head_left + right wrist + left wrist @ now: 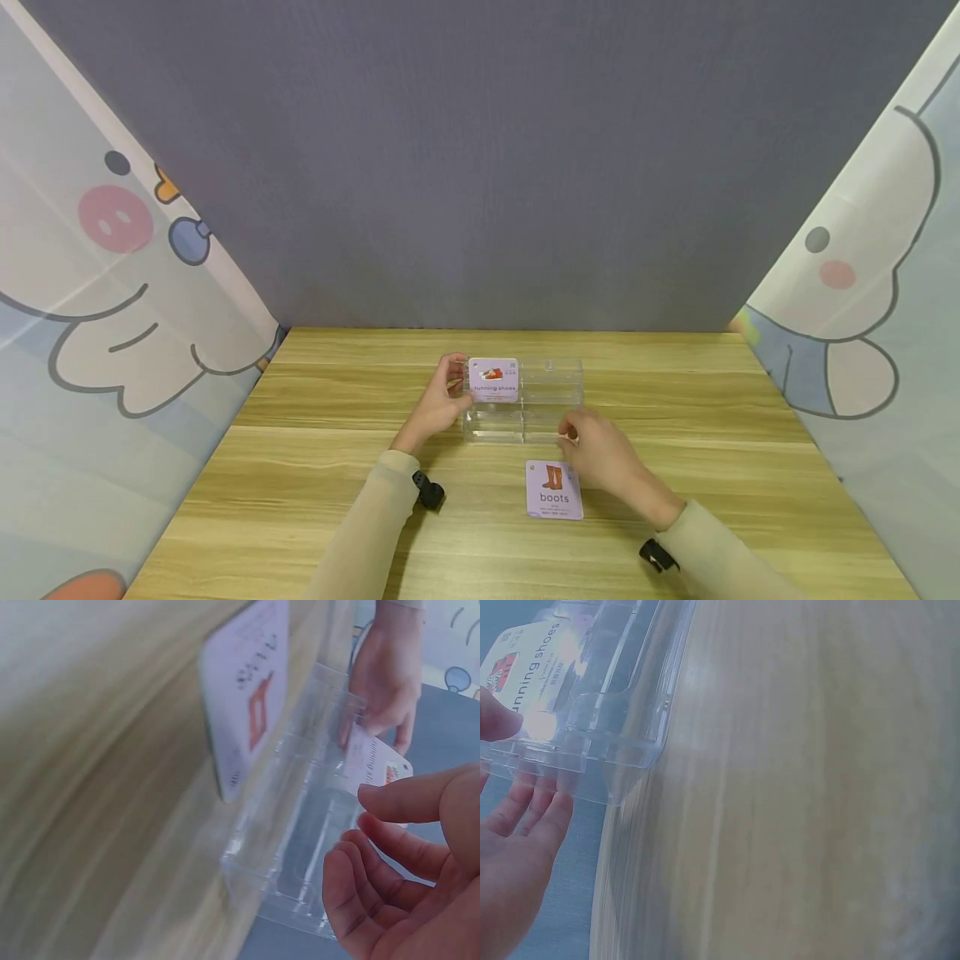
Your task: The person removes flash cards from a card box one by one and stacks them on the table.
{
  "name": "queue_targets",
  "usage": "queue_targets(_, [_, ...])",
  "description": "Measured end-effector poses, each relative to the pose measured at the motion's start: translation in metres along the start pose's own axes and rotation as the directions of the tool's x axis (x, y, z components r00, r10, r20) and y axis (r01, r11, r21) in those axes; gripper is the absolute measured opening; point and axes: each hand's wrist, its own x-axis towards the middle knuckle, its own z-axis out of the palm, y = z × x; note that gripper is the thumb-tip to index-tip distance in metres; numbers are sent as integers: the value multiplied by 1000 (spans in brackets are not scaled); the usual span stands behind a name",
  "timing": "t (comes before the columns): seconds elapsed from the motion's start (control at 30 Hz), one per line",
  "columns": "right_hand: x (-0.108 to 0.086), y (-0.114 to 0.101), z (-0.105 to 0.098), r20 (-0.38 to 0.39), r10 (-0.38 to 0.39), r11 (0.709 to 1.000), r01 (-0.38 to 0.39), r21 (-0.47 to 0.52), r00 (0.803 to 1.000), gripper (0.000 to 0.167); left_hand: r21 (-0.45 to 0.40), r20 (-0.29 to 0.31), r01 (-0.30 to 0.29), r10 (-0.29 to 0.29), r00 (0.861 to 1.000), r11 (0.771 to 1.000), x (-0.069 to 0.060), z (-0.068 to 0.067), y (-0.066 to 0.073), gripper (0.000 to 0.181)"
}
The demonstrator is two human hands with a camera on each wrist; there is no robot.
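Two printed cards are recorded: the "running shoes" card (493, 382) is seated in the upper left compartment of the clear plastic rack (553, 388) on the wooden table (300, 467), while the "boots" card (553, 497) is found on the near side of the rack. The rack's left end is gripped by the left hand (438, 406), thumb in front and fingers behind. Nothing is seen held by the right hand (606, 452), its fingers loosely bent near the lower right compartment; contact there cannot be determined.
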Motion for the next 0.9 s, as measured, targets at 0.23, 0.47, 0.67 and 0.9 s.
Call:
queue_targets(0.23, [9,-7,-8,-48,-35,999,36,12,998,11,1,5,5,-5,1000,1000,0,0,0,67])
queue_targets(0.47, [17,-14,-14,-108,-81,996,84,32,991,9,3,14,10,-10,1000,1000,1,0,0,67])
queue_targets(0.67, [24,-18,-18,-145,-107,993,114,38,984,9,-1,1,18,-18,1000,1000,0,2,-2,67])
queue_targets(0.9, [30,-23,-21,-180,-128,990,135,26,975,8,-4,-16,11,-11,1000,1000,2,4,-6,66])
